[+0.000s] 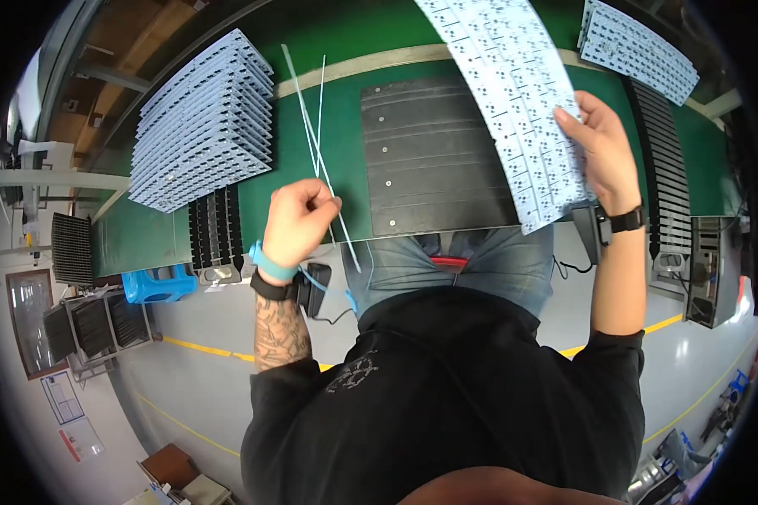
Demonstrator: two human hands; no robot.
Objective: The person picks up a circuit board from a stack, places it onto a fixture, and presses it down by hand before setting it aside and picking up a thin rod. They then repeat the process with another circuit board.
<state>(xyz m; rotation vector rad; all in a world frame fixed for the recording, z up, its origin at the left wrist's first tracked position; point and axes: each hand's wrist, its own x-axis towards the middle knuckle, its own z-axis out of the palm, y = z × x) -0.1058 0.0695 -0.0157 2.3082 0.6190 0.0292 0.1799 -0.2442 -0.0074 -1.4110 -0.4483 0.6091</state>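
My right hand (606, 147) grips the right edge of a long white circuit board panel (522, 118), thumb on its face. The panel is tilted over the right part of a black slatted plate (434, 160) and hides some of it. My left hand (299, 220) is closed in a pinch at a thin white strip (346, 240), whose lower end reaches past the table's front edge. Beyond that hand, more thin white strips (321, 97) lie crossed on the green table. The left wrist wears a blue band (276, 268).
A tall stack of white circuit board panels (206, 126) stands at the left, by a black slotted rack (216, 227). At the right, more panels (636, 52) lie by another black slotted rack (661, 160). A blue plastic stool (160, 284) stands lower left.
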